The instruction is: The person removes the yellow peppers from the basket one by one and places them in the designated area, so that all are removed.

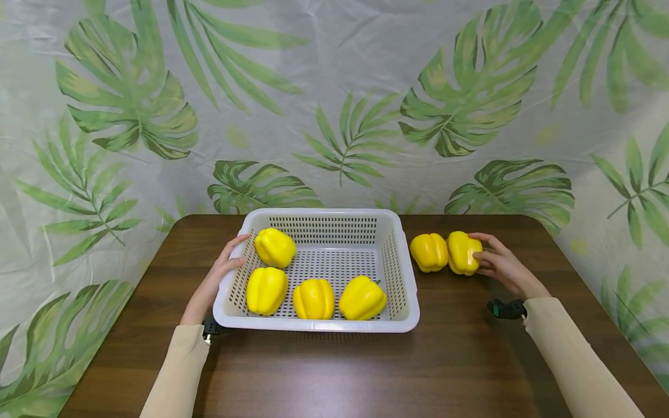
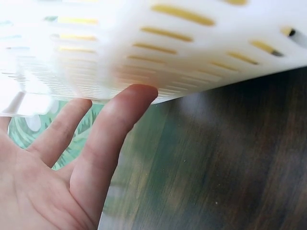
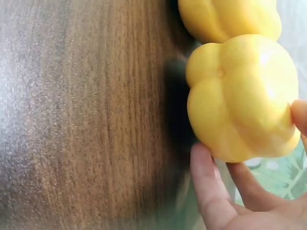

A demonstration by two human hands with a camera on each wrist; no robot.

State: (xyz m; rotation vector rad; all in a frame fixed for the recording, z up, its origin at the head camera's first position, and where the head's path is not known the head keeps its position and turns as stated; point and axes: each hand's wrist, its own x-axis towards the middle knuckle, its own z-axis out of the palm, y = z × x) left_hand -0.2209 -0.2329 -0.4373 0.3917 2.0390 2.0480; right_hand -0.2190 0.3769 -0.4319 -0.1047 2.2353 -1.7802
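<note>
A pale grey perforated plastic basket [image 1: 319, 326] stands on the table with several yellow bell peppers [image 1: 267, 290] in it. At its left side is my left hand [image 1: 222, 273]; thumb and fingers are extended against the outer wall. The left wrist view shows this hand [image 2: 72, 153] under the slotted wall [image 2: 192, 48]. Right of the basket, two more yellow bell peppers lie side by side. My right hand [image 1: 502, 264] touches the right end of the outer pepper [image 1: 462, 253] with spread fingers. The inner pepper [image 1: 429, 252] lies against it, near the basket.
The brown wooden table [image 1: 334, 377] extends in front of the basket and to both sides. A leaf-patterned cloth [image 1: 345, 116] hangs behind the table. Dark straps [image 1: 507, 309] are on the wrists.
</note>
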